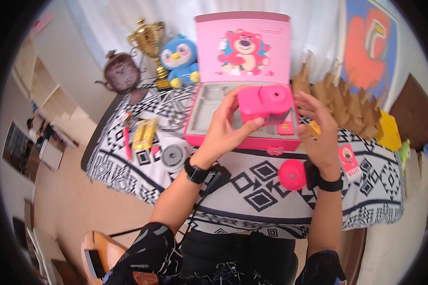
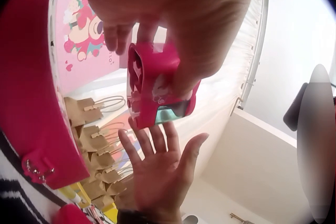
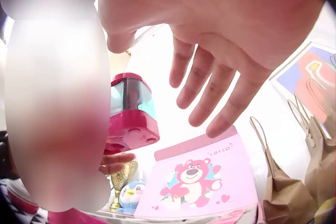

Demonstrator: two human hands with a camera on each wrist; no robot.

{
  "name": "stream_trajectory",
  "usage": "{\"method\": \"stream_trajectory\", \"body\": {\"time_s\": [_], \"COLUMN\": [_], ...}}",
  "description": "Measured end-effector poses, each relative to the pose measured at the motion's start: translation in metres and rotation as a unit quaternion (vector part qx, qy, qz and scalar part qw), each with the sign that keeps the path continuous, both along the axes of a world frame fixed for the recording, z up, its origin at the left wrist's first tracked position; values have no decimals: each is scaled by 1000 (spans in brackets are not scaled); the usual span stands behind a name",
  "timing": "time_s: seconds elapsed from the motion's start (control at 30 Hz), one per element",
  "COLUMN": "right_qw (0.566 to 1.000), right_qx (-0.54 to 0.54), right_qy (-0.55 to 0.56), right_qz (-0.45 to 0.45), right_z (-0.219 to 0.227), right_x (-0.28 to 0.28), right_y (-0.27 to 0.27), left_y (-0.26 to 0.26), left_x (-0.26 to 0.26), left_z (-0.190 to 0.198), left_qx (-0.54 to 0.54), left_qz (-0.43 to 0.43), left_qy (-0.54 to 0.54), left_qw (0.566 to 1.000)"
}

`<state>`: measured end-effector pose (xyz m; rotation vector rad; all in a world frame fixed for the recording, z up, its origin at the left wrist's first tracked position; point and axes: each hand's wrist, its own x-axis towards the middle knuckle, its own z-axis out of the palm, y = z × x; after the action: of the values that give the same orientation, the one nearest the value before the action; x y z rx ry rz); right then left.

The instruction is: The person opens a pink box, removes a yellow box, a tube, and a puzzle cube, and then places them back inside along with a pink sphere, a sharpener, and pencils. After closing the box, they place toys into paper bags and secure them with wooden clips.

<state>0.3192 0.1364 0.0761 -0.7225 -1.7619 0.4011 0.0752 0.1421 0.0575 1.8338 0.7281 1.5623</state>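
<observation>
My left hand (image 1: 230, 123) grips a bright pink pencil sharpener (image 1: 266, 102), thumb across its near side, above the open pink gift box (image 1: 242, 142). A small dark hole shows in the sharpener's top. In the right wrist view, the sharpener (image 3: 135, 124) has a clear window with a dark cylinder behind it. To the right of it, my right hand (image 1: 321, 130) is held up with fingers spread and nothing in them. The left wrist view shows that right hand's palm (image 2: 160, 179) facing the sharpener (image 2: 157, 77), fingertips close to its windowed end.
A round pink piece (image 1: 292, 175) and a pink card (image 1: 349, 161) lie right on the patterned cloth (image 1: 252, 209). Left are a grey disc (image 1: 173, 156), yellow pack (image 1: 145, 134) and pink pen (image 1: 127, 143). Behind stand a blue plush (image 1: 180, 61), trophy (image 1: 150, 42) and paper bags (image 1: 347, 104).
</observation>
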Motion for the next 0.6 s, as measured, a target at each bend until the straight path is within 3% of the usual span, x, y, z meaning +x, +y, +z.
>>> {"method": "stream_trajectory", "body": {"time_s": [0.03,0.1,0.2,0.4,0.5,0.53,0.6], "right_qw": [1000,997,993,992,990,989,988], "right_qx": [0,30,25,61,83,94,97], "right_qy": [3,-13,-30,-21,-24,-28,-14], "right_qz": [20,-68,-111,-110,-113,-115,-116], "right_z": [-2,-3,-3,-5,-4,-4,-4], "right_x": [1,2,1,-4,-5,-5,-5], "right_y": [0,2,-2,0,-1,-1,0], "left_y": [0,-3,-18,-19,10,16,31], "left_x": [-4,-19,-44,-163,-242,-256,-281], "left_z": [4,16,32,47,27,20,3], "left_qx": [-20,-19,-49,-70,-122,-119,-179], "left_qz": [15,53,118,308,440,439,543], "left_qy": [-33,-61,-130,-93,16,21,143], "left_qw": [999,997,983,944,889,890,808]}}
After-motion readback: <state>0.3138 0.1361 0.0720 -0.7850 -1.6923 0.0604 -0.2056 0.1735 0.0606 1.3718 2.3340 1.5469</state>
